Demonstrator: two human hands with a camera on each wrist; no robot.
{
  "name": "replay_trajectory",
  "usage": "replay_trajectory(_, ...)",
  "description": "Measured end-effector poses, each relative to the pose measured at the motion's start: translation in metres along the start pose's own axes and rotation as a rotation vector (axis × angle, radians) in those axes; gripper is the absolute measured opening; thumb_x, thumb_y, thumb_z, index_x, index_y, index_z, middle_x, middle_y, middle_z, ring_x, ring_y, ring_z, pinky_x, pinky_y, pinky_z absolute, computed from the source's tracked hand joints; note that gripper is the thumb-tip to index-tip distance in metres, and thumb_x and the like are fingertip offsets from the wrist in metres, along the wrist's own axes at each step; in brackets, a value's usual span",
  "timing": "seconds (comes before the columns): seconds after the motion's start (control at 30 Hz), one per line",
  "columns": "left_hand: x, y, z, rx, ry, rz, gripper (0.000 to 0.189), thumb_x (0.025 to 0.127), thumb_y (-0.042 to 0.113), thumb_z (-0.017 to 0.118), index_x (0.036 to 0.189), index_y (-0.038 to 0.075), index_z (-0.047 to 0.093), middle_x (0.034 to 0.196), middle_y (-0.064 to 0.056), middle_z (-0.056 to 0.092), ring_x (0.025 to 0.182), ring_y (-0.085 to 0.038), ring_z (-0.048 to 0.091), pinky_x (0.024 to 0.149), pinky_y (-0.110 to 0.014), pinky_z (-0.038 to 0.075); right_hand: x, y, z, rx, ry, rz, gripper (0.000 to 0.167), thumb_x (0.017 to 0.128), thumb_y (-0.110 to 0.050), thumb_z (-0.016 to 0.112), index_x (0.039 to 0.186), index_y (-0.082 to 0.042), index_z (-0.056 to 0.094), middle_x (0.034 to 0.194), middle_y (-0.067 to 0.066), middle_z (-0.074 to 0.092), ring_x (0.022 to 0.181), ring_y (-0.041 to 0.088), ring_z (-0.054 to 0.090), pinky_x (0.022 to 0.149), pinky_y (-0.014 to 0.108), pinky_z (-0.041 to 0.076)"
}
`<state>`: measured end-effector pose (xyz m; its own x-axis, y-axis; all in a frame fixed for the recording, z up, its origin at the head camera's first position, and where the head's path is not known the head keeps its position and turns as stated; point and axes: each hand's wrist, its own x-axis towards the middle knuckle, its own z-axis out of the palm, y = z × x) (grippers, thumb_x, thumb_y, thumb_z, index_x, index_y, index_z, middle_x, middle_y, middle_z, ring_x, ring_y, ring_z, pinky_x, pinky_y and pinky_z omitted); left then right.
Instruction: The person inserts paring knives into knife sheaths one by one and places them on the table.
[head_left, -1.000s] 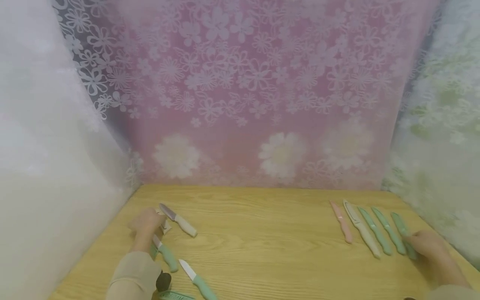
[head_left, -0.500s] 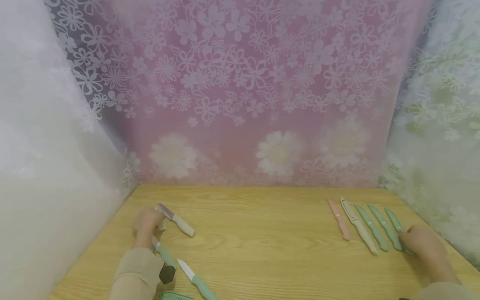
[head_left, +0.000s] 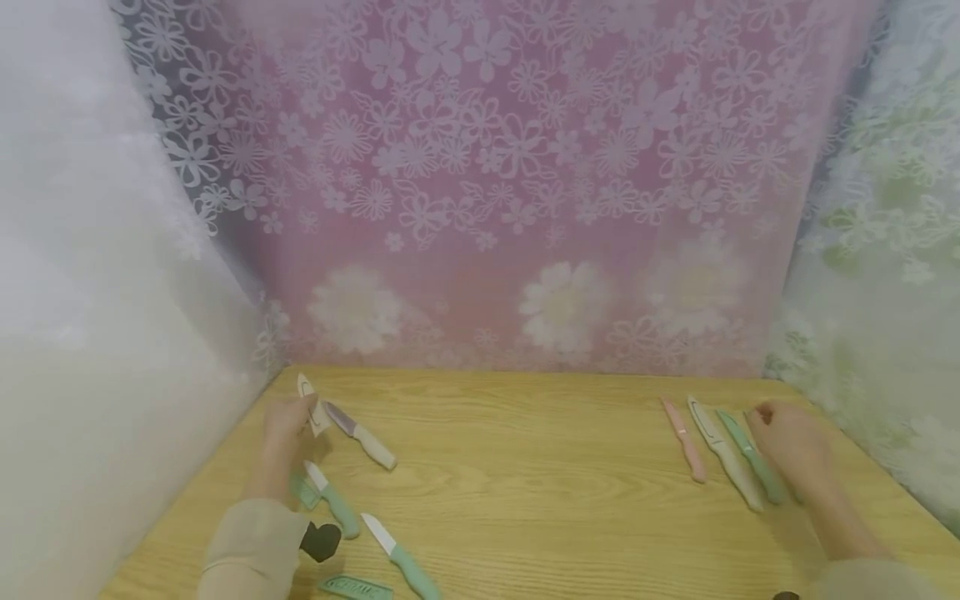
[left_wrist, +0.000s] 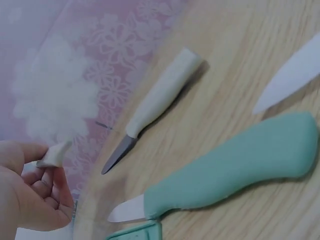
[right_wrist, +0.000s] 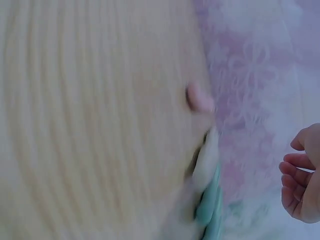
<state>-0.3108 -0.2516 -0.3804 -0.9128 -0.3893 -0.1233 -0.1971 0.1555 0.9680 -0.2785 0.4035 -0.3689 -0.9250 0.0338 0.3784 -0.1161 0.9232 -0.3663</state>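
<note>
head view: i see left fingers (head_left: pixel 302 406) pinching a slim cream plastic sheath (head_left: pixel 319 423) over the wood-grain tabletop (head_left: pixel 525 475), presumably leaving its end free, with empty right fingers (right_wrist: pixel 293 181) loosely curled near a mint-green knife (head_left: pixel 748 452).

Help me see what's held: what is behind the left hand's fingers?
In the head view, a white sheath pinched by the left hand: its tip and lower end show; what the hand overlaps is covered.
</note>
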Motion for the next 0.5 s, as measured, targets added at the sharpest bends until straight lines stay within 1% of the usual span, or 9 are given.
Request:
replay_trajectory(0.07,-0.001,0.003,-0.003,-0.078,-0.037,0.001,0.054,0.095,0.022,0.049,0.131,-0.015,0.035,0.131,-0.028,0.038,0.117,-0.035,0.038,0.106,-0.044,0.033,0.006,-0.022,0.004,0.026,0.013,-0.047,0.037,0.095,-0.015,0.041,0.106,0.017,0.054,0.097,0.035,0.058,0.071,0.041,0.059,0.050,0.043,0.052)
replay_trajectory(0.1,-0.001,0.004,-0.004,-0.102,-0.052,-0.005,0.054,0.095,0.022,0.049,0.132,-0.015,0.033,0.132,-0.027,0.037,0.118,-0.034,0.038,0.106,-0.042,0.033,0.009,-0.033,0.007,0.042,0.025,-0.071,0.036,0.095,-0.015,0.042,0.105,0.017,0.055,0.097,0.035,0.059,0.066,0.039,0.059,0.048,0.042,0.052)
replay_trajectory(0.13,-0.002,0.006,-0.005,-0.135,-0.061,-0.014,0.055,0.095,0.021,0.050,0.134,-0.014,0.031,0.134,-0.026,0.037,0.117,-0.031,0.040,0.105,-0.039,0.035,0.012,-0.043,0.011,0.067,0.028,-0.097,0.035,0.095,-0.014,0.042,0.105,0.017,0.056,0.097,0.036,0.059,0.061,0.038,0.057,0.044,0.041,0.051)
replay_trajectory(0.2,-0.002,0.010,-0.007,-0.161,-0.080,-0.015,0.057,0.095,0.021,0.050,0.135,-0.014,0.029,0.135,-0.024,0.040,0.109,-0.023,0.049,0.100,-0.030,0.042,0.019,-0.066,0.016,0.096,0.022,-0.137,0.035,0.095,-0.015,0.043,0.106,0.016,0.056,0.102,0.036,0.058,0.071,0.040,0.060,0.053,0.045,0.054)
replay_trajectory(0.3,-0.003,0.015,-0.006,-0.209,-0.116,0.000,0.058,0.096,0.018,0.049,0.137,-0.015,0.024,0.127,-0.022,0.050,0.090,-0.010,0.059,0.086,-0.021,0.050,0.028,-0.103,0.026,0.159,-0.014,-0.170,0.035,0.096,-0.016,0.044,0.109,0.014,0.057,0.104,0.033,0.059,0.077,0.042,0.060,0.060,0.047,0.055)
replay_trajectory(0.33,-0.003,0.016,-0.006,-0.233,-0.134,0.008,0.058,0.097,0.017,0.048,0.137,-0.015,0.022,0.125,-0.022,0.053,0.085,-0.008,0.061,0.084,-0.020,0.050,0.032,-0.117,0.030,0.170,-0.037,-0.177,0.035,0.097,-0.017,0.044,0.111,0.013,0.056,0.106,0.031,0.059,0.085,0.043,0.060,0.066,0.050,0.054)
replay_trajectory(0.37,-0.003,0.017,-0.005,-0.263,-0.151,0.016,0.058,0.097,0.016,0.047,0.137,-0.016,0.020,0.119,-0.020,0.057,0.082,-0.008,0.063,0.084,-0.021,0.051,0.035,-0.131,0.034,0.177,-0.048,-0.189,0.035,0.097,-0.018,0.044,0.111,0.011,0.057,0.106,0.029,0.060,0.092,0.043,0.059,0.073,0.052,0.053)
replay_trajectory(0.43,-0.004,0.018,-0.004,-0.299,-0.175,0.023,0.056,0.098,0.013,0.046,0.137,-0.017,0.019,0.111,-0.017,0.062,0.082,-0.009,0.065,0.086,-0.023,0.051,0.040,-0.160,0.047,0.205,-0.056,-0.219,0.032,0.095,-0.017,0.048,0.110,0.009,0.059,0.103,0.025,0.062,0.091,0.039,0.060,0.075,0.050,0.053)
replay_trajectory(0.5,-0.005,0.019,-0.003,-0.328,-0.187,0.019,0.055,0.098,0.012,0.045,0.137,-0.017,0.019,0.105,-0.015,0.065,0.083,-0.011,0.066,0.088,-0.026,0.051,0.043,-0.190,0.063,0.212,-0.057,-0.264,0.029,0.093,-0.017,0.051,0.108,0.006,0.062,0.099,0.020,0.064,0.088,0.034,0.061,0.074,0.046,0.054)
